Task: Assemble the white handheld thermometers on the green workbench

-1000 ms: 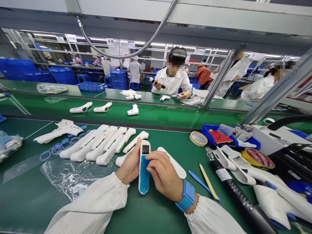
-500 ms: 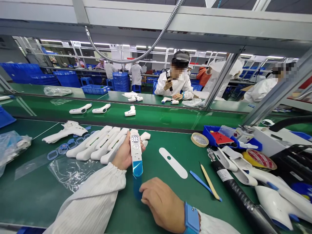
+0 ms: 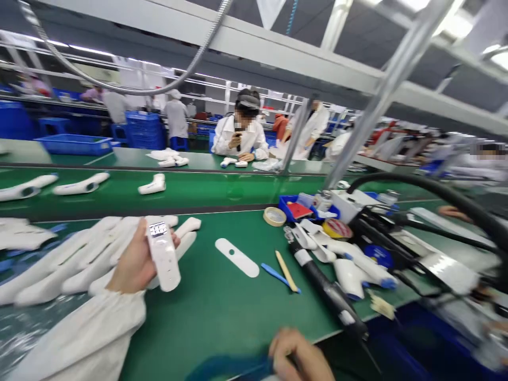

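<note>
White plastic handset (image 3: 163,256), with a small display at its upper end, stands almost upright in the left hand (image 3: 133,262). This hand is closed around the lower half of it, above the left part of the green table (image 3: 222,312). Just behind and below lies a row of white shells (image 3: 59,264), many of them touching each other. The right hand (image 3: 304,360) is curled at the near edge of the table, with a blurred blue film (image 3: 228,368) at its fingertips. I cannot tell if it really pinches the film, because the picture is too smeared there.

As I judge it, the handset is kept only by a thumb and some fingers, so it may slip, fall on the shells and scratch its display. The film seems thin and light, so it could cling to the table or to a sleeve. An oval white plate (image 3: 237,257), a blue pry tool (image 3: 275,274) and a wooden stick (image 3: 286,271) lie near the middle of the table. A sweeping hand could knock them out of place.
</note>
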The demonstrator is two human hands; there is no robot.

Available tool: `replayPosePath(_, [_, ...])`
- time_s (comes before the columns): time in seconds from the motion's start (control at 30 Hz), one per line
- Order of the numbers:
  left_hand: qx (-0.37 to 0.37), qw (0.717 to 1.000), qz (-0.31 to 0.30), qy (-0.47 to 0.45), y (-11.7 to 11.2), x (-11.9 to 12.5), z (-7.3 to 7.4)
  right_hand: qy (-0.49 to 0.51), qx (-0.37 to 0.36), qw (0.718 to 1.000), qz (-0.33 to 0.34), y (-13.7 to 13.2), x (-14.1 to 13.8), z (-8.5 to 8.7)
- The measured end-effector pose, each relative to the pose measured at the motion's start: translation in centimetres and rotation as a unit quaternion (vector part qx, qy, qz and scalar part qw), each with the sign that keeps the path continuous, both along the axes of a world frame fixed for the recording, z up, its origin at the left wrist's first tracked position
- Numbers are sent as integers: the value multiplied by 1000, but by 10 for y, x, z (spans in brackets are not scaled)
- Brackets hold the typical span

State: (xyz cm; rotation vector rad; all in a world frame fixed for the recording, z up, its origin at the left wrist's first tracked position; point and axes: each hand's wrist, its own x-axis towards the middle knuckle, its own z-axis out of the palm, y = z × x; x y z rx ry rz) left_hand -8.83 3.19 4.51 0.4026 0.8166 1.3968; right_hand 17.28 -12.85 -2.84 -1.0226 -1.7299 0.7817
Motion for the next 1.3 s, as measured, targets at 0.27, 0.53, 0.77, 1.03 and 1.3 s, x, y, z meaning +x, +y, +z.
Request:
replayPosePath(0.27, [-122,973,-50,192,-20,33,6,349,-115,848,-381,34,125,63])
replayPosePath(0.53, [-128,970,-60,196,-24,39,9,353,-112,826,-425,81,165,52])
replayPosePath(0.77, [-105,971,-83,196,-25,35,6,287,-110,860,-406,72,138,67])
replayPosePath(1.03, [-16,994,-80,72,-23,33,-4,-142,-123,974,-128,68,29,60])
replayPosePath(1.3, [56,991,-84,92,-23,15,-16,-454,-84,884,-77,137,-30,46])
